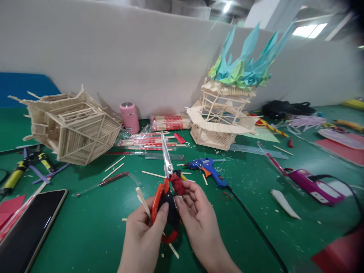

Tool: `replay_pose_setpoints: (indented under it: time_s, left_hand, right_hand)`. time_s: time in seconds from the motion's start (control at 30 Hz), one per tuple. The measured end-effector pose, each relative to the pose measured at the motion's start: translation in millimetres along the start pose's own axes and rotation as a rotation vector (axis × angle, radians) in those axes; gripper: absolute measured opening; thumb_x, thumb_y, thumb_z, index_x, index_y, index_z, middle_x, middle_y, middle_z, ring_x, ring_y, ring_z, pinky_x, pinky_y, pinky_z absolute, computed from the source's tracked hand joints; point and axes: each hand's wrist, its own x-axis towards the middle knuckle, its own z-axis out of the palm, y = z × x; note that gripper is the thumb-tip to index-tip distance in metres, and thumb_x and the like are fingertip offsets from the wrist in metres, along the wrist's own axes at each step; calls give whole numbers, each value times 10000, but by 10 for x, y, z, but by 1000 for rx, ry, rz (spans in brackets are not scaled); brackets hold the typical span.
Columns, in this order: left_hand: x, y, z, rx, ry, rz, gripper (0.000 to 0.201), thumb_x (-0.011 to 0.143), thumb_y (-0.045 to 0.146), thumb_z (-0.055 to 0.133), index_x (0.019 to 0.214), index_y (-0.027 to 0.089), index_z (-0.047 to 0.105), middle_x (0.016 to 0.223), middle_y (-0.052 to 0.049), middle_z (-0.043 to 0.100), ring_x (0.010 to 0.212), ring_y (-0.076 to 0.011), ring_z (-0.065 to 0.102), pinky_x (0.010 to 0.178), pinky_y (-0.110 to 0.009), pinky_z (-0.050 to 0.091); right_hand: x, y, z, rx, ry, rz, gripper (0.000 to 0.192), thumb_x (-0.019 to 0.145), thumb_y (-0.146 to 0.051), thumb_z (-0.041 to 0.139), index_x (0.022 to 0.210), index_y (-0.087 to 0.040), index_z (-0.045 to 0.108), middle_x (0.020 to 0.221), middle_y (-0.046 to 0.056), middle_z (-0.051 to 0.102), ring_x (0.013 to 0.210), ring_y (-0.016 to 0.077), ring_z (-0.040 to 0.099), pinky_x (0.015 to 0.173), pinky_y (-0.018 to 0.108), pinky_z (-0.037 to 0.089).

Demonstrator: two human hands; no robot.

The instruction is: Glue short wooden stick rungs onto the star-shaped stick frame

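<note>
Both my hands meet near the front of the green table. My left hand grips the orange handle of a pair of scissors and also pinches a thin wooden stick against it. My right hand holds the other handle, which is wrapped in red and black. The scissors' blades point away from me and are closed.
A stick-built house model lies tilted at left; a stick tower topped with teal paper stands at centre right. A blue glue gun, a purple glue gun, a pink flask, stick packets, pliers and a phone lie around.
</note>
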Motion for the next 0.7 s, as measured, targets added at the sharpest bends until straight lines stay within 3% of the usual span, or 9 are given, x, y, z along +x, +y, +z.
replay_pose_setpoints:
  time_s: [0.17,0.33,0.47,0.57,0.7]
  left_hand:
    - [22,47,9,-21,70,-52,288,625,325,718,829,128,671,714,-24,672,627,-134,604,569,-204,490]
    - [31,35,5,-79,-56,-114,316,644,370,705,837,125,651,693,-22,656,648,-138,598,607,-221,493]
    - [-3,1,-7,107,-34,-8,270,696,406,652,712,137,640,633,2,611,598,-117,540,550,-195,452]
    - [-37,-36,-12,215,17,101,276,731,425,611,747,153,649,630,12,591,595,-114,514,537,-186,433]
    - [-39,-77,3,122,74,51,341,720,479,610,827,158,648,664,2,602,620,-124,514,543,-194,443]
  right_hand:
    - [-56,31,-53,-48,-14,-14,292,883,-302,481,1157,-235,406,1153,84,566,1063,202,559,869,322,483]
    - [-83,16,-67,-122,-9,-43,270,882,-307,472,1141,-236,443,1126,72,593,1008,192,588,838,294,493]
    - [-40,27,-46,-196,20,-66,204,878,-316,473,1066,-244,499,1019,34,643,887,159,629,762,256,512]
    - [3,23,-39,-371,55,-164,180,856,-295,506,1024,-250,548,941,4,661,786,139,636,687,229,507]
    - [33,-18,-50,-666,28,-302,174,859,-263,478,980,-227,597,895,16,657,781,161,613,679,260,472]
